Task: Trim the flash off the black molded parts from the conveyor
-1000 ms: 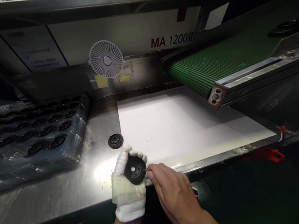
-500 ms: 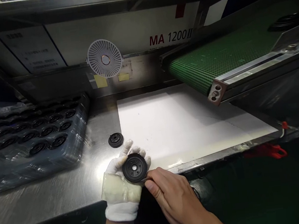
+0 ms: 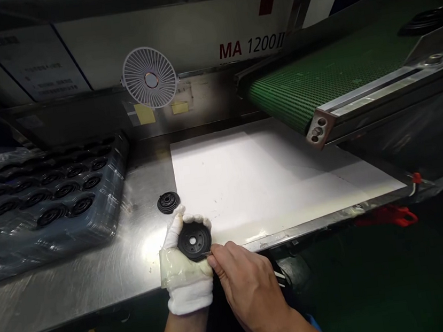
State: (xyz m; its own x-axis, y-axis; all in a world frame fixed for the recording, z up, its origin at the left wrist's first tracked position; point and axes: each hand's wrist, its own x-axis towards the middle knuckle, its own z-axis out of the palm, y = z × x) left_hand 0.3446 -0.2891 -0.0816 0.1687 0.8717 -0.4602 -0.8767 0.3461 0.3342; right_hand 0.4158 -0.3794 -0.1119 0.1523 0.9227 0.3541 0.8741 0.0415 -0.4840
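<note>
In a white glove with clear tape round its wrist, my left hand (image 3: 186, 259) cradles a round black plastic wheel (image 3: 195, 240) with a centre hole and a ring of smaller holes. My bare right hand (image 3: 245, 276) pinches a small thin blade (image 3: 207, 253) whose tip meets the wheel's lower right rim; most of the blade is hidden in the fingers. Just beyond the gloved fingertips, a second black wheel (image 3: 168, 202) lies on the steel table.
At left stands a stack of clear plastic trays (image 3: 103, 223) holding several black wheels. White paper (image 3: 247, 179) covers the steel table (image 3: 78, 280) at right. A green conveyor belt (image 3: 316, 84) overhangs it, carrying black parts (image 3: 425, 21). A small fan (image 3: 150, 79) faces me. Red-handled tools (image 3: 389, 216) hang at the front edge.
The wheel has turned and tilted in my left hand, and my gloved fingers curl more around it. Both hands have shifted slightly up, the blade staying at the rim. The camera view has moved a little.
</note>
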